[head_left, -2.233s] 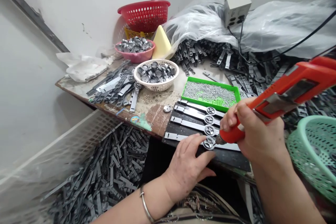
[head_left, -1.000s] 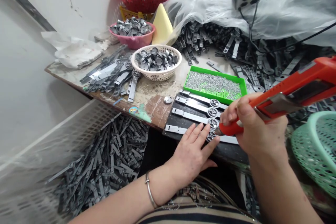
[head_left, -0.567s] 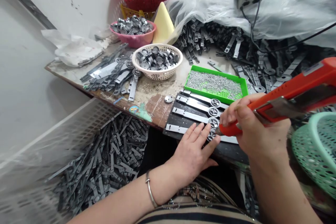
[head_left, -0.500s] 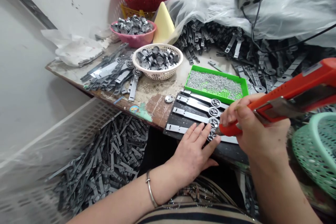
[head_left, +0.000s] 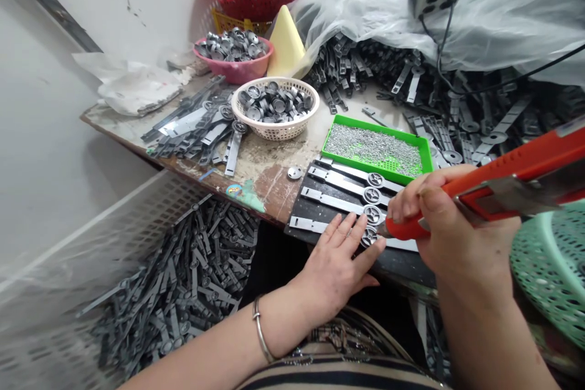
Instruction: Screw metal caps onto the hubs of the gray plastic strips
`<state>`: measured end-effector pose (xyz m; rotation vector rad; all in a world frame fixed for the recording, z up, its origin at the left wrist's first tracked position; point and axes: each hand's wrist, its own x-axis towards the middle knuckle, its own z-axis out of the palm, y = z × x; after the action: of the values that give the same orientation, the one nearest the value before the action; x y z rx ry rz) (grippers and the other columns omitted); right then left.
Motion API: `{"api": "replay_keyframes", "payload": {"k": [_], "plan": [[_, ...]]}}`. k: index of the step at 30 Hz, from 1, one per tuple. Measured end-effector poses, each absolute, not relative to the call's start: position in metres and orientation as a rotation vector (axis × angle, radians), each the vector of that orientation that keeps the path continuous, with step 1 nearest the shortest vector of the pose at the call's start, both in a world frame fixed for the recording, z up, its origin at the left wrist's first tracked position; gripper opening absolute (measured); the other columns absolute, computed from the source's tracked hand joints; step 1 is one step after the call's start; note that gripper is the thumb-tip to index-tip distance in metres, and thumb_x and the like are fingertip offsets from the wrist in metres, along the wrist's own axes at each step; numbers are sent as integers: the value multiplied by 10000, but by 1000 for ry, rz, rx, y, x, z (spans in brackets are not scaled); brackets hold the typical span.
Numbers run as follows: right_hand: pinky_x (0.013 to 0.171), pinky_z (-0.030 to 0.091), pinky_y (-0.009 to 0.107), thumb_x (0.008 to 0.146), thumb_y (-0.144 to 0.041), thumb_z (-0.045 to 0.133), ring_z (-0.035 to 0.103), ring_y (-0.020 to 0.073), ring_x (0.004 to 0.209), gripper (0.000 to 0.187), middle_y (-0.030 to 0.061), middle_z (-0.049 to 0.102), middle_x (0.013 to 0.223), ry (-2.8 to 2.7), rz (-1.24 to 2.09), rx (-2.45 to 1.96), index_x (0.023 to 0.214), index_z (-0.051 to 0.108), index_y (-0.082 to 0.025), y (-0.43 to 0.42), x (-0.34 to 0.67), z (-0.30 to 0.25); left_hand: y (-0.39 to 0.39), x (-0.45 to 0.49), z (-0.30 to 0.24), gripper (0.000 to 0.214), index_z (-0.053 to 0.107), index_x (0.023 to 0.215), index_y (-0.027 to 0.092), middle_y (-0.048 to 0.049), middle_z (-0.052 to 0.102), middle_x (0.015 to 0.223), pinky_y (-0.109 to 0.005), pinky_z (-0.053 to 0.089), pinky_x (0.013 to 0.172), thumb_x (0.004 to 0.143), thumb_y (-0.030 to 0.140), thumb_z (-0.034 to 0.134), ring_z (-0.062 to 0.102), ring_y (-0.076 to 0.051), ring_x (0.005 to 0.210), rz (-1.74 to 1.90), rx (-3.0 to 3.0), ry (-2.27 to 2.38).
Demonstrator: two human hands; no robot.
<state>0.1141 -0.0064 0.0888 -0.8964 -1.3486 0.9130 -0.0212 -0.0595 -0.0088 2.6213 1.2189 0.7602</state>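
1. Left of centre: white basket [head_left: 275,128] of metal caps.
2. Lower centre: left hand [head_left: 337,267] flat, fingers spread, pressing the nearest grey strip [head_left: 315,225] on the black mat [head_left: 307,210].
3. Right: right hand [head_left: 450,228] wrapped around an orange screwdriver [head_left: 498,180], tip at that strip's round cap [head_left: 369,236].

A worn brown worktop [head_left: 265,173] with scuffed, peeling paint carries everything. On it lie a flat black mat [head_left: 315,210] holding grey metal strips with round ends [head_left: 340,186], a shallow green plastic tray of small silver screws [head_left: 375,147], a cream woven basket of round grey caps [head_left: 275,106], a pink bowl of the same caps [head_left: 233,55], a loose fan of grey strips [head_left: 196,131], one stray round cap [head_left: 294,172], crumpled white plastic sheeting [head_left: 130,85], and a large heap of grey strips [head_left: 439,109] at the back.
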Motion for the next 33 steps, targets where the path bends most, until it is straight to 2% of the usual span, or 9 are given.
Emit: {"api": "replay_keyframes", "payload": {"k": [2,4,7,9,12,15,18,24,33], "plan": [[445,477,342,755,-311,706,527,153,426,181,-32,526,532,-1333,908,-878,686,559,-231,-6,115,92,-61,-22,-4,368,536,1214,191,-150,430,1415,-521,305,1078,890,361,575,319,-282,1354,871,2621,1212],[445,475,344,761,-294,698,528,153,425,176,-29,531,535,-1325,899,-851,689,556,-220,-6,116,97,-62,-22,2,185,607,1038,181,-112,543,1306,-467,342,1065,915,302,542,453,-239,1254,1019,2562,1238],[435,470,339,759,-281,697,532,152,427,165,-26,542,538,-1321,894,-806,709,559,-208,-7,118,102,-61,-20,12,152,610,865,176,-73,635,1059,-403,432,939,889,324,582,567,-201,1006,1176,2373,1381],[436,467,328,750,-295,704,527,145,435,173,-29,544,540,-1311,914,-790,723,557,-207,-9,118,105,-59,-18,16,217,611,916,177,-62,623,993,-389,440,866,864,388,609,560,-202,943,1192,2272,1468],[447,459,321,734,-333,718,520,139,452,210,-33,542,543,-1285,976,-772,737,550,-208,-13,117,110,-55,-15,18,267,613,1015,196,-50,619,996,-387,408,847,865,416,603,546,-204,945,1152,2222,1485],[449,450,324,730,-345,727,512,135,456,234,-33,533,544,-1270,1026,-748,729,543,-201,-17,114,114,-51,-14,20,159,642,935,212,-24,632,938,-379,381,820,897,350,573,544,-190,901,1119,2215,1455],[447,451,320,739,-359,723,513,132,462,238,-35,532,549,-1288,1049,-740,730,541,-206,-19,113,116,-50,-15,22,152,656,857,210,-12,636,893,-367,373,799,905,323,567,546,-174,869,1112,2229,1437],[438,447,316,747,-361,717,504,132,455,252,-34,545,546,-1294,1072,-746,744,517,-208,-19,116,112,-51,-18,20,130,668,820,213,-2,647,870,-357,371,813,876,319,617,559,-161,855,1152,2242,1370],[451,439,296,769,-279,688,508,122,458,170,-37,542,548,-1260,1109,-785,736,538,-206,-20,113,111,-50,-18,18,131,676,819,218,-7,655,878,-361,389,811,856,338,641,569,-165,859,1119,2249,1369]]}}
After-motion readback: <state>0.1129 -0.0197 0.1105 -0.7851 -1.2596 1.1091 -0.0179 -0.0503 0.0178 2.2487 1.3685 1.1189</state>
